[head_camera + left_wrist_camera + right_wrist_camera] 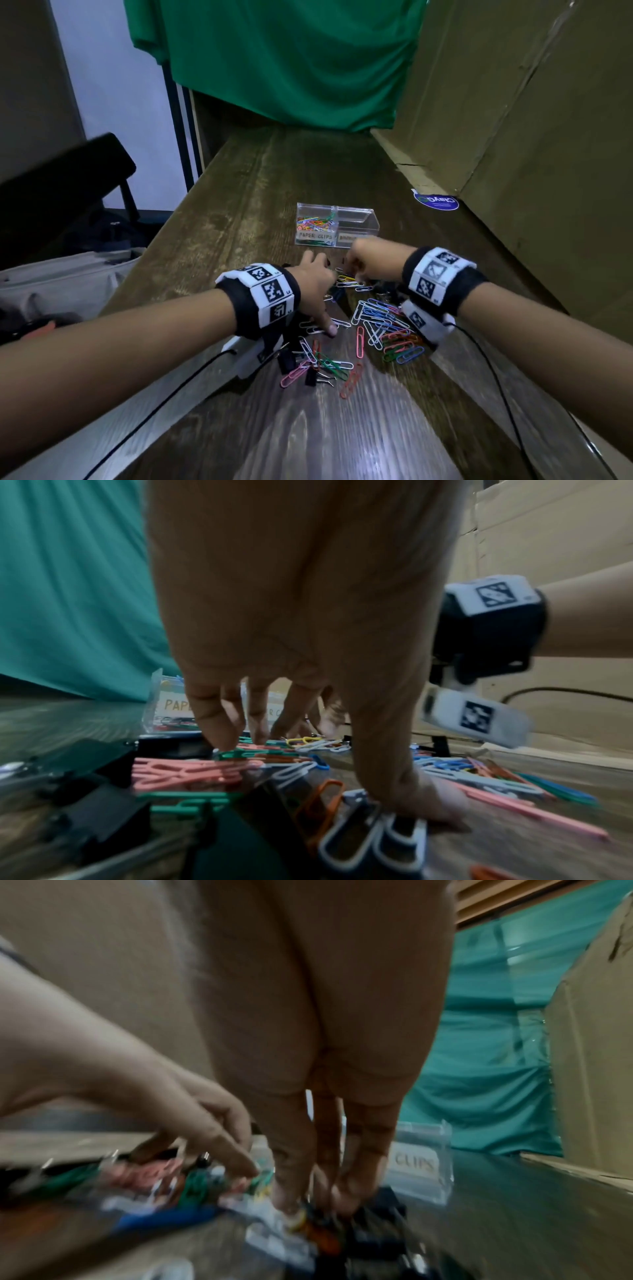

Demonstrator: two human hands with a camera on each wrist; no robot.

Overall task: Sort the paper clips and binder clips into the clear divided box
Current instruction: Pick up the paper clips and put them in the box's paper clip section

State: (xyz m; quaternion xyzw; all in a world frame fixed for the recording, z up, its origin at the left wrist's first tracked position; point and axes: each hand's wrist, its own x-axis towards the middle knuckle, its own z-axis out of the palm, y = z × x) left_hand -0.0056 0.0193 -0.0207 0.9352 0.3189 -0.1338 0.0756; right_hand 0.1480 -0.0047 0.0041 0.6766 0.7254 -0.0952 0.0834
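Note:
The clear divided box [359,219] stands mid-table. Its left cell, labelled PAPER CLIPS, holds coloured paper clips [313,222]; I see nothing in the right cell. A heap of coloured paper clips [380,325] and black binder clips [310,377] lies nearer to me. My left hand [322,284] hovers over the heap with its fingers [219,731] spread downward onto clips and its thumb [330,329] pressing on the table. At the heap's far end my right hand [356,267] points its fingertips [287,1196] down among clips, too blurred to show a hold.
A cardboard wall [513,120] runs along the table's right side, and a green cloth [291,61] hangs at the back. A blue sticker [435,202] lies by the cardboard. A black chair [61,185] and a grey bag [61,281] sit past the left edge.

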